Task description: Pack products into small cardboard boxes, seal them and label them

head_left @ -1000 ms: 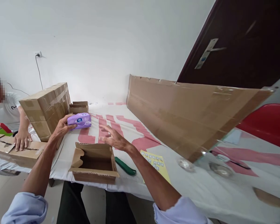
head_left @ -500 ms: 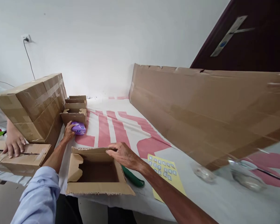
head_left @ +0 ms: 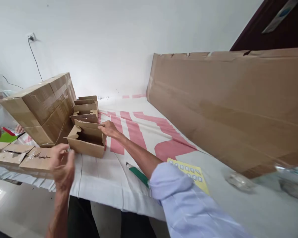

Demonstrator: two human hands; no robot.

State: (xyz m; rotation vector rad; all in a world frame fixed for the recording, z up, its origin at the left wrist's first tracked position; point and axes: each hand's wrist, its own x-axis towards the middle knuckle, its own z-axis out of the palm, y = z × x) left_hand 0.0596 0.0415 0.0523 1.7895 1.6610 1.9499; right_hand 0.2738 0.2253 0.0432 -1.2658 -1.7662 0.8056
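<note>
My right hand (head_left: pixel 109 128) reaches across the table and grips the rear flap of a small open cardboard carton (head_left: pixel 85 148). The carton stands next to the stack of big taped boxes (head_left: pixel 44 105), in front of a row of similar small cartons (head_left: pixel 85 110). My left hand (head_left: pixel 62 165) hovers near the table's front edge, just left of the carton, with its fingers apart and nothing in them; it is slightly blurred. The inside of the carton is dark and its contents do not show.
Flattened cardboard (head_left: pixel 20 157) lies at the left. A large cardboard sheet (head_left: pixel 225 109) leans along the right. A green-handled tool (head_left: pixel 137 173), a yellow sticker sheet (head_left: pixel 191 172) and a tape roll (head_left: pixel 238 181) lie on the white-and-pink cloth (head_left: pixel 129 132). Another person's hand (head_left: pixel 18 129) shows behind the boxes.
My right hand has slid the open carton away from me, up to the row of small cartons. My left hand let go of the purple pack and drew back; the pack is out of sight.
</note>
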